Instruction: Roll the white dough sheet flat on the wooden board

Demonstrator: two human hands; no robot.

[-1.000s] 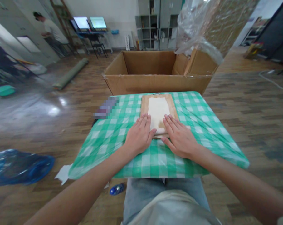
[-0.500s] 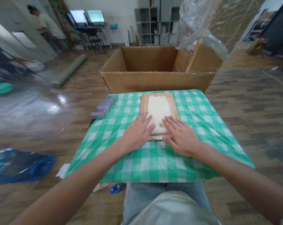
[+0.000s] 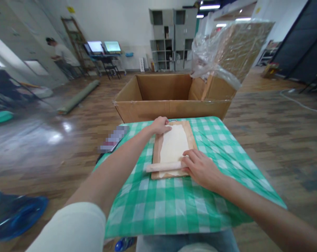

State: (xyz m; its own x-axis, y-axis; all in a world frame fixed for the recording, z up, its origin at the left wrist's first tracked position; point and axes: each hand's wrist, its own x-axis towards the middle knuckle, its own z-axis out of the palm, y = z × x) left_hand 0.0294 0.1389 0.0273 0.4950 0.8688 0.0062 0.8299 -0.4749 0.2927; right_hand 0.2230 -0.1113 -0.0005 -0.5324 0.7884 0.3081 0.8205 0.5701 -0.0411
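Note:
A wooden board [image 3: 191,137] lies on a green-and-white checked cloth [image 3: 174,199] over a small table. A flat sheet of pale dough [image 3: 174,145] covers the board. Its near end is rolled into a thin log [image 3: 163,167]. My right hand [image 3: 200,169] rests on the right end of that roll, fingers laid flat over it. My left hand [image 3: 160,125] reaches to the far left corner of the dough, fingers curled on its edge.
A large open cardboard box [image 3: 171,94] stands just beyond the table, with a plastic-wrapped panel [image 3: 231,49] leaning in it. A dark flat object [image 3: 112,139] lies at the cloth's left edge. A blue bag [image 3: 14,217] lies on the floor left. A person [image 3: 61,57] stands far left.
The near end of the dough is now rolled into a log. My left hand has moved from the near end to the far left corner. The view has tilted up.

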